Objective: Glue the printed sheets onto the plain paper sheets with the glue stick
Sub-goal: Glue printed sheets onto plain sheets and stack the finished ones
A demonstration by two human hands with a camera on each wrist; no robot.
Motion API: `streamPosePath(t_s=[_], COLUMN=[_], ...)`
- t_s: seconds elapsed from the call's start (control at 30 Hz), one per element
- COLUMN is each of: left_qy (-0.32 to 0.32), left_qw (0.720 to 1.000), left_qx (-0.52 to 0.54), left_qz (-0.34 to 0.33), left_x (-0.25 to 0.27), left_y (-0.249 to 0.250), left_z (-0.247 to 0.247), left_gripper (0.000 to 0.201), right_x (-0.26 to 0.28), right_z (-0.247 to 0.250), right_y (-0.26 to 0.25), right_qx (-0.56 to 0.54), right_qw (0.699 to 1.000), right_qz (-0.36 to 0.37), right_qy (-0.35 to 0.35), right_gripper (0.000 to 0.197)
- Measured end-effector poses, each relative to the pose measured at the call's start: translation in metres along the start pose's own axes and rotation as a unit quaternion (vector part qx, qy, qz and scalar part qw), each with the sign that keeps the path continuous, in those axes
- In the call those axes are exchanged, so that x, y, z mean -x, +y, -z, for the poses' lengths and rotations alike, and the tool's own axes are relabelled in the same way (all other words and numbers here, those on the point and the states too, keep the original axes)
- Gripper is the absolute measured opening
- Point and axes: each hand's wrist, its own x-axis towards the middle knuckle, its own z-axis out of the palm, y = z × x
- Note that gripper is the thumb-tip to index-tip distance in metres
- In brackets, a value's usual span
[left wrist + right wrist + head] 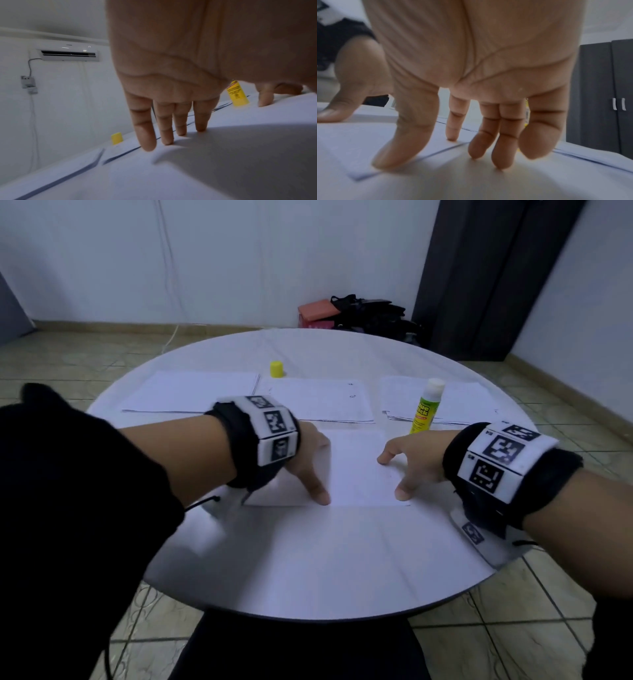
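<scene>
A white paper sheet [356, 470] was held flat on the round white bench [308, 570], near its middle. The left hand [308, 460] was laid on the sheet's left part with fingers [145, 132] straight and spread, the tips pressed onto the paper. The right hand [411, 463] was set on the sheet's right part, thumb and fingers [503, 142] extended with tips on the paper; nothing was gripped by either hand. Whether this sheet was printed could not be told.

The yellow-and-white glue stick [426, 405] was seen upright and uncapped just beyond the right hand, at the edge of a stack of white sheets [472, 402] on the right. Its small yellow cap [276, 369] was stood farther back, between a left stack of white sheets [191, 392] and a middle sheet with faint marks [318, 402]. All three lay beyond the held sheet.
</scene>
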Motion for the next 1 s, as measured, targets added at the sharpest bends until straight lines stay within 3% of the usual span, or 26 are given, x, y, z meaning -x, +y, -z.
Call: streamPosePath(t_s=[0.37,0.67,0.83,0.9,1.0], left_qy=[-0.036,-0.054,-0.07,-0.075,-0.067], left_qw=[0.998,0.998,0.996,0.995,0.995], left_qx=[0.005,-0.015,-0.033,-0.046,-0.053], left_qz=[0.051,0.036,0.044,0.046,0.045], left_x=[0.028,0.036,0.036,0.036,0.036], left_y=[-0.08,-0.08,-0.079,-0.076,-0.071], left_z=[-0.023,-0.02,-0.019,-0.017,-0.016], left_gripper=[0.125,0.117,0.12,0.121,0.12], right_x=[-0.008,-0.015,-0.015,-0.011,-0.008], right_z=[-0.013,-0.006,0.015,0.029,0.038], right_y=[0.021,0.024,-0.003,-0.028,-0.08], right_qx=[-0.086,-0.087,0.033,0.066,0.101], right_qw=[0.996,0.994,0.997,0.997,0.988], right_qz=[0.008,0.01,-0.016,0.011,0.12], right_qy=[-0.016,-0.069,-0.073,-0.04,-0.016], right_gripper=[0.068,0.081,0.078,0.07,0.061])
